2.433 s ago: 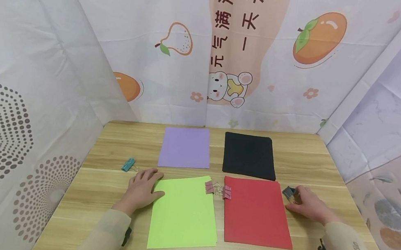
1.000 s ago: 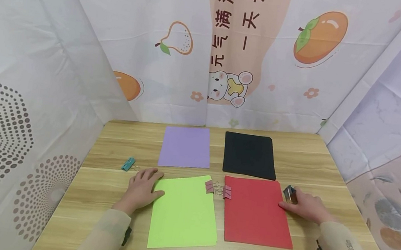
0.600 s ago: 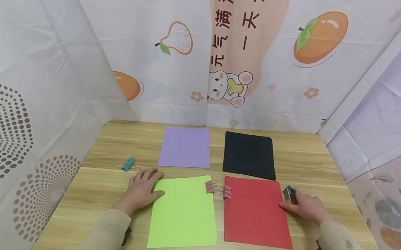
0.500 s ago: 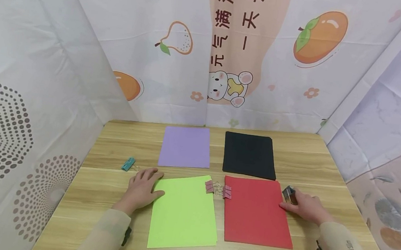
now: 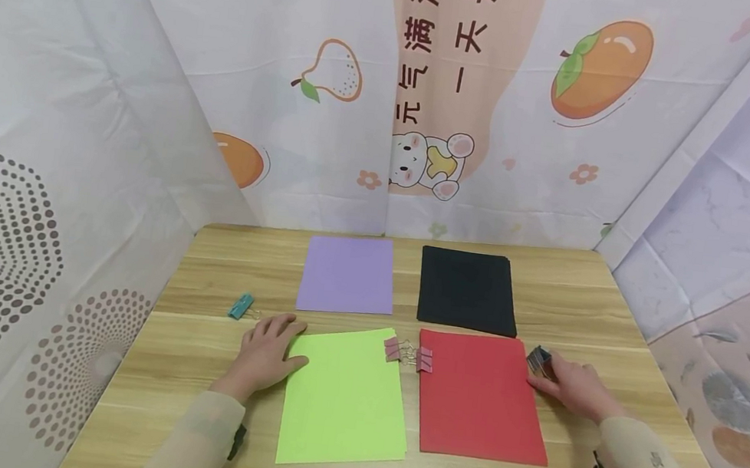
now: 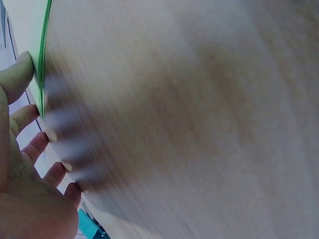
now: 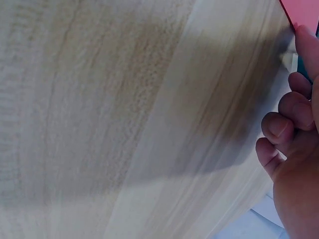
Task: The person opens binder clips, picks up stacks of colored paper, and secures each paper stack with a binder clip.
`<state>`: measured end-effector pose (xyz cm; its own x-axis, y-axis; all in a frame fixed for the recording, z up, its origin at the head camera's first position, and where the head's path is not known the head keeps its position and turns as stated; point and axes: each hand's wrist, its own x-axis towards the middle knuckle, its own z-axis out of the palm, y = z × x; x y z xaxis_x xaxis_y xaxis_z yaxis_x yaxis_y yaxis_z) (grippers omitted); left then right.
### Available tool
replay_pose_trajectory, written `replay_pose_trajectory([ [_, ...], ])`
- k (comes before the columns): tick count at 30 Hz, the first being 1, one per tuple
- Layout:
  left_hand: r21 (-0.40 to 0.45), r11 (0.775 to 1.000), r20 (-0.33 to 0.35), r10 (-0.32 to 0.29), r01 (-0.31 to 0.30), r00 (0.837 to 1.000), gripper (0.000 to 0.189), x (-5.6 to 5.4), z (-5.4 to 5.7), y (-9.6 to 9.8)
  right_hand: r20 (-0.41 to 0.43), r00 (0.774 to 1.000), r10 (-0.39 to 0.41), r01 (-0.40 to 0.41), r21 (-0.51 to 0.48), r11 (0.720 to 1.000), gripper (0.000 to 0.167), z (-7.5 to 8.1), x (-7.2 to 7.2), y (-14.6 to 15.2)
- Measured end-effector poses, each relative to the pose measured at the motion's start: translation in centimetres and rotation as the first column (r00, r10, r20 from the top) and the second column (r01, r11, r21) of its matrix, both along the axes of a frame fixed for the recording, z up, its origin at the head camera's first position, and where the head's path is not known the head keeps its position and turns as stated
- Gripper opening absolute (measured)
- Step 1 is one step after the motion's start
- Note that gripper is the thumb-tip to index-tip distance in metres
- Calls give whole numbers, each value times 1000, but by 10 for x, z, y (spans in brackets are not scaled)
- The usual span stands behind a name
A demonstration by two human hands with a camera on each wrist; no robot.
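My left hand (image 5: 265, 349) rests at the upper left of a stack of lime-green paper (image 5: 344, 408), thumb at its edge and fingertips on the table. The left wrist view shows those fingers (image 6: 37, 147) spread, gripping nothing. My right hand (image 5: 576, 387) holds a dark teal binder clip (image 5: 539, 358) between thumb and index finger, at the upper right corner of a stack of red paper (image 5: 484, 405). In the right wrist view its other fingers are curled, with the clip mostly hidden. Pink binder clips sit on the green stack's upper right corner (image 5: 392, 349) and the red stack's upper left (image 5: 425, 359).
Behind lie a purple sheet stack (image 5: 348, 273) and a black sheet stack (image 5: 468, 291). A loose teal binder clip (image 5: 241, 306) is left of the left hand. Printed cloth (image 5: 328, 159) closes off the wooden table's (image 5: 197, 268) back and sides.
My right hand has shifted slightly left with the dark teal clip, its thumb coming up to the red stack's edge. The clip has turned in the fingers. My left hand has stayed put.
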<state>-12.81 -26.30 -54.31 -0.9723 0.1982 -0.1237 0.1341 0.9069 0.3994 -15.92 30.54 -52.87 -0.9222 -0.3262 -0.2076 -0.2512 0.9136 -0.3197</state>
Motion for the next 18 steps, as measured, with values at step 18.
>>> replay_pose_trajectory([
  [18,7,1000,4,-1,1,1000,66,1,2,1,-78,992,98,-102,-55,993,32,11,-3,-9],
])
